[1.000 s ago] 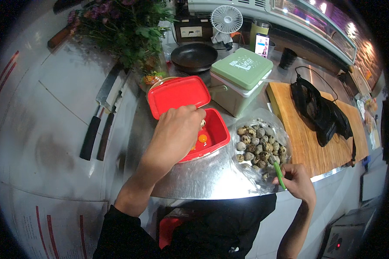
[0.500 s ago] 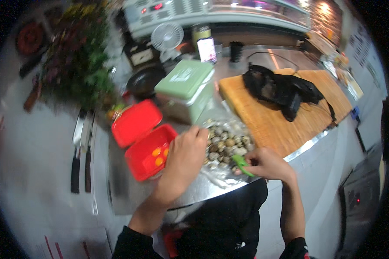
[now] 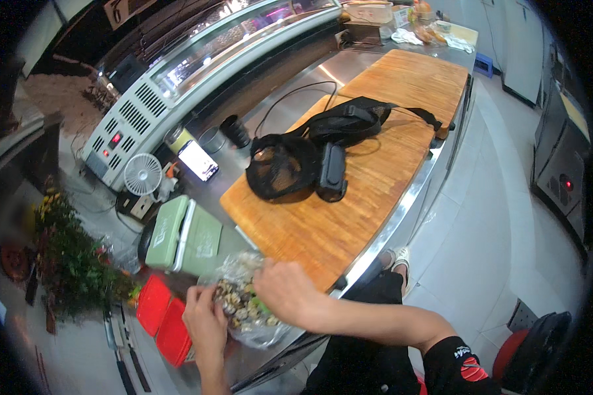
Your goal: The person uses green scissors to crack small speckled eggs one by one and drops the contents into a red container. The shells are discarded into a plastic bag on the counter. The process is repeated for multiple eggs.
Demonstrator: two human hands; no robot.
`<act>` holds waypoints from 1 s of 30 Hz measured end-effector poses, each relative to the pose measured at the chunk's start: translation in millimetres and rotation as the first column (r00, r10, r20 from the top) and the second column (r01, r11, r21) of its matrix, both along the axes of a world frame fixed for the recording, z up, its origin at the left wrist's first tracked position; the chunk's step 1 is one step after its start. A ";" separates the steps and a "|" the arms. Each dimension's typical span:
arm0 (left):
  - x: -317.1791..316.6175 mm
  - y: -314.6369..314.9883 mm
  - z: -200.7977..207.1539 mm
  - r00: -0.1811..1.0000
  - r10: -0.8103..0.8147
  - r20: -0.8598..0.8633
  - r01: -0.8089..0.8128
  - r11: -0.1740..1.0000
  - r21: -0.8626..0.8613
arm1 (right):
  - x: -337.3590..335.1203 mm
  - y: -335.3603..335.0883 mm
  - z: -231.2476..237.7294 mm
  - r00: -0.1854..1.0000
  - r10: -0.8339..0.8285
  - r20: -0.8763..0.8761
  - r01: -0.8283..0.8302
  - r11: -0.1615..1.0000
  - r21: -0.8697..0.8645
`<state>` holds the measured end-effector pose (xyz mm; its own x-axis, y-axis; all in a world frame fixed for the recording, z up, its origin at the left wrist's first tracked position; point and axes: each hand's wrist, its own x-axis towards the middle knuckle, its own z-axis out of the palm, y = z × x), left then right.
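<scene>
A clear plastic bag (image 3: 267, 334) full of speckled quail eggs (image 3: 238, 304) lies at the near left end of the steel counter. My left hand (image 3: 205, 324) is at the bag's left edge, thumb and fingers bent toward each other; what lies between them is hidden. Over the bag's right side, my right hand (image 3: 284, 289) is closed, with a bit of a green-handled tool (image 3: 259, 305) showing below its fingers. Just left of my left hand stands an open red plastic box (image 3: 172, 334), its lid (image 3: 153, 304) folded back; my hand partly covers it.
A pale green lidded box (image 3: 197, 240) stands behind the bag. Wooden cutting boards (image 3: 329, 237) carry a black strapped headgear (image 3: 290, 164). A small white fan (image 3: 142, 174), a lit phone (image 3: 197, 160) and a black cup (image 3: 235, 131) stand farther back. Knives (image 3: 120, 355) hang at left.
The view has swung right, so the counter things appear farther left. My left hand has come down to the bag's edge, and my right hand has moved over the eggs with the green-handled tool.
</scene>
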<state>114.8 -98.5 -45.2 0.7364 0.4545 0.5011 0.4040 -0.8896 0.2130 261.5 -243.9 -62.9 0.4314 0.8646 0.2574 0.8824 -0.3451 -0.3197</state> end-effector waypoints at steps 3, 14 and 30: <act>1.0 -9.4 3.5 0.985 0.145 -0.095 -0.145 0.989 0.000 | 3.7 9.2 -4.4 1.000 0.003 -0.010 -0.003 0.998 0.058; 5.1 -30.2 20.3 0.994 0.000 -0.113 0.005 0.999 0.047 | 24.0 3.2 1.7 0.997 0.066 0.035 -0.070 0.989 0.129; -19.8 -22.5 29.8 0.995 -0.081 -0.056 0.087 0.992 0.096 | 5.9 -36.2 24.9 1.000 0.025 -0.005 -0.025 0.997 0.079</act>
